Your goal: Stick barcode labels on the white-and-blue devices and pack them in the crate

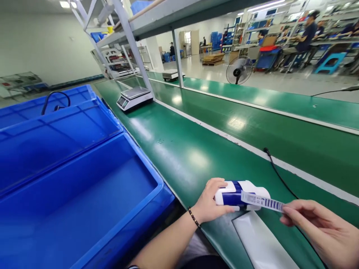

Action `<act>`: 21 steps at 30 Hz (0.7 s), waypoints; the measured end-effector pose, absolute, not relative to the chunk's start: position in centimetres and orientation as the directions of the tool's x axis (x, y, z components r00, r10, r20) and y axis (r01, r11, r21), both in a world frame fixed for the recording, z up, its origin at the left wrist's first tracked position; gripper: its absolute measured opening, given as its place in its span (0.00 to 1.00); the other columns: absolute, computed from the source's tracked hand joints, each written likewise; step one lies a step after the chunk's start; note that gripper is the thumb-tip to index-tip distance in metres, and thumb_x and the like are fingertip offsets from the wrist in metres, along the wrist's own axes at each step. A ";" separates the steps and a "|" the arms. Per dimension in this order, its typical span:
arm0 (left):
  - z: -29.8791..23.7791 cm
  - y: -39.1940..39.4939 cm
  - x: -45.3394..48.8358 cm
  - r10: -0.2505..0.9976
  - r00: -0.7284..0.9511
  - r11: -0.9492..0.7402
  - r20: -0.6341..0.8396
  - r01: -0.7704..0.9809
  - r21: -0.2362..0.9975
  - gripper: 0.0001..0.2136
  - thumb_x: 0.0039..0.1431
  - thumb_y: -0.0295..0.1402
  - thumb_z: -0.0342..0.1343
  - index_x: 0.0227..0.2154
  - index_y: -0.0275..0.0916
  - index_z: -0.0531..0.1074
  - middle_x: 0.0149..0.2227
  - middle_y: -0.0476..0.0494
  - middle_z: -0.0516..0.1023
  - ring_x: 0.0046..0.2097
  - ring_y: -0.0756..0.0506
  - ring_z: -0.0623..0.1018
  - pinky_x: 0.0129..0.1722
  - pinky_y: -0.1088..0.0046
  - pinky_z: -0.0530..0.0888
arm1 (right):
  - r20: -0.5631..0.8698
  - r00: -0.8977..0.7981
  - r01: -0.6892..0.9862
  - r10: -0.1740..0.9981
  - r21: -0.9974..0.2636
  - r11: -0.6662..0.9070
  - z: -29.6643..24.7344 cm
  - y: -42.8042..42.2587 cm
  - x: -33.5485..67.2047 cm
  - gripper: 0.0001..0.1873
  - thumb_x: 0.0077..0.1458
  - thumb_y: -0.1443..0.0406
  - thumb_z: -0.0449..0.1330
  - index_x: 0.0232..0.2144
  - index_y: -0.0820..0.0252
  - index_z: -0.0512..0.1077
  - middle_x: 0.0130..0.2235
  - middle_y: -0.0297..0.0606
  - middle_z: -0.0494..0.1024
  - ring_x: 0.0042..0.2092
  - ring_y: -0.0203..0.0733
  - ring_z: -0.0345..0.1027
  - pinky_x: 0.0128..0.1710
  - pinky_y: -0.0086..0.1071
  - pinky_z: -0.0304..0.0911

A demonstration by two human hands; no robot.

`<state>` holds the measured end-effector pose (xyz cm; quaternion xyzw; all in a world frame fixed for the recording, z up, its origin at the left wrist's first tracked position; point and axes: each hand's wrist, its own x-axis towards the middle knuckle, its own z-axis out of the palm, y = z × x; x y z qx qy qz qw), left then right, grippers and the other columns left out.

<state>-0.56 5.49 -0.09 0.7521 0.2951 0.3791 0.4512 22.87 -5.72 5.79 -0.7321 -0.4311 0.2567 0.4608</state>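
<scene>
My left hand (211, 201) grips the near end of a white and dark blue device (231, 194), which lies on its side at the green work surface. Thumb and fingers wrap round its body. Between the thumb and fingers of my right hand (319, 228) is one end of a narrow white label strip (262, 201) with printed text and dark bars. The strip's other end reaches across the device's side and touches or overlaps it; how firmly it sticks I cannot tell. Below the device lies a flat white sheet or bag (263, 243), partly beside my right hand.
Blue plastic bins (140, 158) line the left side of the green bench (179, 149). A weighing scale (134, 98) stands farther along, near a shelf post (140, 56). A black cable (280, 175) runs behind my right hand. Beyond the bench are a fan (238, 71) and seated people.
</scene>
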 end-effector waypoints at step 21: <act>-0.6 6.1 -0.1 0.722 0.541 -0.518 0.431 0.009 0.855 0.32 0.36 0.41 0.67 0.46 0.39 0.63 0.48 0.36 0.67 0.54 0.39 0.66 0.55 0.56 0.65 | -0.244 0.449 0.331 0.860 -0.848 -0.414 3.0 -3.4 20.9 0.20 0.32 0.49 0.65 0.24 0.57 0.73 0.25 0.36 0.76 0.28 0.41 0.71 0.26 0.21 0.65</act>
